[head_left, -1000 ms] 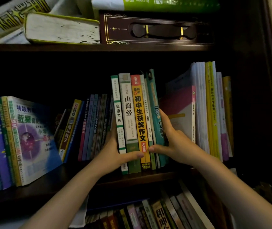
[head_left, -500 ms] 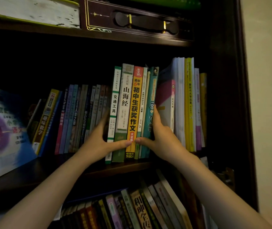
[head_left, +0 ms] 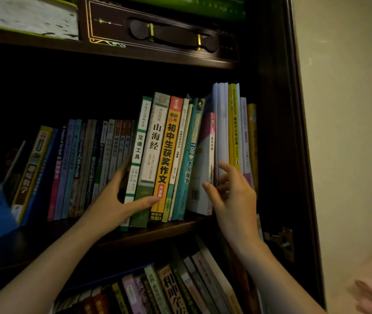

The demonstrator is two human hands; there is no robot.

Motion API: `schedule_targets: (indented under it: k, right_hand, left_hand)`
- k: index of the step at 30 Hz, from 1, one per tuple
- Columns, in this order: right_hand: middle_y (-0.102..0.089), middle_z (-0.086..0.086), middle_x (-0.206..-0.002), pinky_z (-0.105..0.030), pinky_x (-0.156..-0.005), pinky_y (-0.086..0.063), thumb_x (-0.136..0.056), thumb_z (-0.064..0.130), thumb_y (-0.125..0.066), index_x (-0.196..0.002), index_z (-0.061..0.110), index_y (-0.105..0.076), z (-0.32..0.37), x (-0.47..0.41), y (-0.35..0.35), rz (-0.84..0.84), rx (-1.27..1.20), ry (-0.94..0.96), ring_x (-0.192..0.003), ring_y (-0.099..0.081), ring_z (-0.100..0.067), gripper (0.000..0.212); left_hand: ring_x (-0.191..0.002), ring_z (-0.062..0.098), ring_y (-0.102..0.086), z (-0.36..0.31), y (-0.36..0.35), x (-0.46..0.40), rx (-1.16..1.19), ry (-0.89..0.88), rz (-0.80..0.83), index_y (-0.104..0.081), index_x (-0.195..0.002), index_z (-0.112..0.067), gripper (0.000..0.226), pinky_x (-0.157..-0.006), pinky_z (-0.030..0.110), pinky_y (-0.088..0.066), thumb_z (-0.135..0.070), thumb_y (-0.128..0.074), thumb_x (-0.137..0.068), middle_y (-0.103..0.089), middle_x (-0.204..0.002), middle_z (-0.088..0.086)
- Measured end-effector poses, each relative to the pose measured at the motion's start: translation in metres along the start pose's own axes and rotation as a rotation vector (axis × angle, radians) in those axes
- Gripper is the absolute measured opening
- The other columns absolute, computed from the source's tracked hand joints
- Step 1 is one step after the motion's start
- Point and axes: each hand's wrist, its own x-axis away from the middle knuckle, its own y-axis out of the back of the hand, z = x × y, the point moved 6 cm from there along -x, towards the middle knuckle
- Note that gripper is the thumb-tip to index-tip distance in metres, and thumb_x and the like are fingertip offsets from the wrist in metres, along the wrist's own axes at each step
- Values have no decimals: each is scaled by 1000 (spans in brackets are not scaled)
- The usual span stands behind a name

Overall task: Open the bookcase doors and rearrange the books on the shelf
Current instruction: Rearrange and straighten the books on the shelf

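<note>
- Here the left hand clasped a small bundle of books on the middle shelf: fingers behind the white-and-green spine on the bundle's outer side, thumb laid across the lower spines as far as the orange book.
- The bundle leaned, tops tilted toward the right hand; the clasp probably served to keep it together and stop it sliding along the shelf.
- The right hand was open, holding nothing, fingers spread at the lower edges of the tall white and yellow books just beyond the bundle; contact could not be confirmed.
- A pink-and-white book stood between the bundle and the right hand.
- Judgement: the right hand was likely steadying or parting the tall books to make room.
- Versus half a second earlier: the right hand had left the teal book, where it had pressed the bundle from the opposite side, and had shifted outward.
- The left hand's hold was unchanged; the two thumbs no longer met at the bundle's foot.
- The thin books behind the left hand stayed in place, leaning.
</note>
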Motion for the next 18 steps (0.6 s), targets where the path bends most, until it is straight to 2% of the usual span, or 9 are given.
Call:
schedule_targets:
  k: [3,6,8,11,13,15,18]
  right_hand:
    - [-61,0,-110,-35,-84,-52,-89,27,-63,-133,21,-45,5,-3,-2,-16,79,-17,-101,-59,-15,48]
    - [-61,5,-100,-31,-76,-51,-90,28,-63,-120,21,-49,6,3,-7,7,130,-37,-92,-59,-13,34]
    - [-60,5,-96,-30,-73,-52,-90,26,-63,-118,22,-47,4,9,-14,48,119,-61,-88,-60,-13,32]
    - [-59,8,-91,-27,-71,-55,-89,21,-63,-120,21,-48,-1,10,-22,66,45,-87,-83,-59,-9,34]
    - [-60,9,-86,-16,-66,-53,-87,18,-66,-115,20,-54,-1,12,-17,9,-30,-76,-76,-58,-4,30]
    - [-60,12,-81,-6,-61,-48,-85,18,-67,-109,23,-56,-2,18,-6,-94,-95,-61,-70,-58,0,26]
    - [-58,24,-93,-9,-65,-52,-86,19,-67,-113,37,-44,-3,25,0,-91,-236,-66,-84,-63,3,39]
  left_hand:
    - [-113,-2,-38,-1,0,1,5,9,-1,-12,-121,-61,87,-100,31,-35,-45,-73,-61,-34,-110,-41]
    - [-115,-2,-35,-2,1,2,-2,15,-8,-11,-126,-57,90,-103,33,-33,-46,-72,-61,-34,-116,-35]
    - [-115,-3,-34,-3,1,2,-8,15,-13,-11,-126,-57,89,-102,31,-32,-44,-72,-62,-31,-111,-41]
    - [-108,-10,-37,-4,1,3,-2,13,-13,-13,-118,-62,84,-99,27,-32,-44,-73,-62,-28,-108,-46]
    - [-104,-13,-37,-3,2,2,9,7,-14,-13,-117,-63,84,-96,24,-32,-41,-74,-64,-29,-108,-46]
    - [-112,-8,-33,-3,2,1,8,-2,-25,-12,-120,-59,85,-94,21,-29,-39,-74,-66,-26,-107,-46]
    - [-114,-6,-29,-4,1,3,-1,-12,-26,-12,-120,-57,84,-95,20,-26,-38,-74,-67,-23,-105,-46]
